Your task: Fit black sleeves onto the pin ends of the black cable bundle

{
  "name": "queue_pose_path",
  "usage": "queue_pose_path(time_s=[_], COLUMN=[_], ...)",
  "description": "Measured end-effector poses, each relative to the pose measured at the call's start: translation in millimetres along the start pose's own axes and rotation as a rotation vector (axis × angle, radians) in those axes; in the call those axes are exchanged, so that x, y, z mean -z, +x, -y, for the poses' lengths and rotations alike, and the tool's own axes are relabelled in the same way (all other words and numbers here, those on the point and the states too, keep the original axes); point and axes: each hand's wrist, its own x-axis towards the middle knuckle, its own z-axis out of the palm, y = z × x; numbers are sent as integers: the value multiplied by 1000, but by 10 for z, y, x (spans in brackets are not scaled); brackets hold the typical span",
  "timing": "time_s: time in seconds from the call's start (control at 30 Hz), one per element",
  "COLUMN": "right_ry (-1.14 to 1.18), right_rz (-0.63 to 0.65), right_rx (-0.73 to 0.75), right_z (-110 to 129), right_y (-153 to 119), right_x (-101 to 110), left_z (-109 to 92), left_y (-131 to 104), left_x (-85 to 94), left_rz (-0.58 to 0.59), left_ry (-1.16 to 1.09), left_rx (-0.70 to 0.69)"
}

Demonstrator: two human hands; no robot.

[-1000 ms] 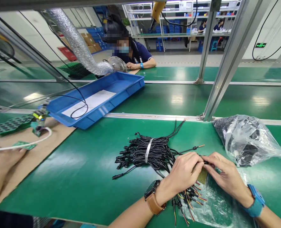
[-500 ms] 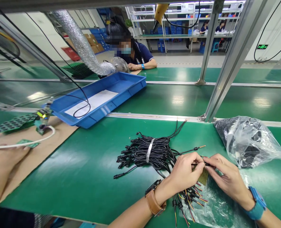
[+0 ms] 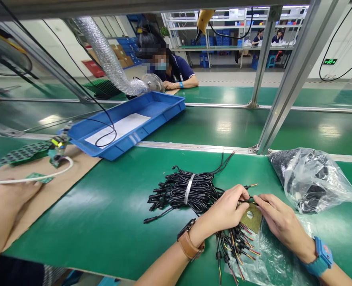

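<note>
My left hand [image 3: 229, 207], with a brown watch strap on the wrist, is closed in a pinch on a thin black cable [image 3: 247, 201]. My right hand [image 3: 278, 216], with a blue wrist strap, has thumb and finger pressed together at the cable's wire end. Just below the fingertips lies a small brownish square plate [image 3: 255, 223] with a round hole. To the left rests a coiled bundle of black cables [image 3: 176, 186], bound by a white tie, connectors pointing left. Several cable ends with red and yellow wires [image 3: 238, 242] spread below my left hand.
A clear bag of black parts [image 3: 309, 178] stands at right; flat clear plastic [image 3: 271, 254] lies under the wire ends. Across the bench is a blue tray [image 3: 128, 145] holding paper. Another person's hand [image 3: 18, 194] is at left, by a circuit board. A metal post [image 3: 289, 83] rises ahead.
My hands have drawn slightly apart, the left one moving left. More of the square plate and its hole now shows. The view has shifted a little.
</note>
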Motion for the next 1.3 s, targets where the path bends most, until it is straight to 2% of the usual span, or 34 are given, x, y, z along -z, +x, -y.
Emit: queue_pose_path(time_s=[0.17, 0.37, 0.7, 0.87, 1.0, 1.2, 1.3], right_ry=[132, 155, 215, 255, 329, 315, 339], right_rz=[-63, -117, -33, -63, -69, -58, -61], right_rx=[-81, -22, -16, -95, -178, -192, -194], right_z=[25, 10, 18, 57, 30, -22, 5], right_y=[40, 78, 61, 95, 122, 103, 113], right_x=[-51, -114, -224, -272, -234, -192, -206], left_z=[75, 147, 175, 160, 105, 94, 100], left_y=[18, 13, 1, 11, 44, 57, 54], left_x=[-66, -176, -267, -260, -187, -68, -64], left_rz=[-78, -150, -205, -204, -162, -76, -84], left_ry=[98, 116, 115, 125, 97, 103, 71], left_rx=[-65, -104, -162, -83, -1, 44, 64])
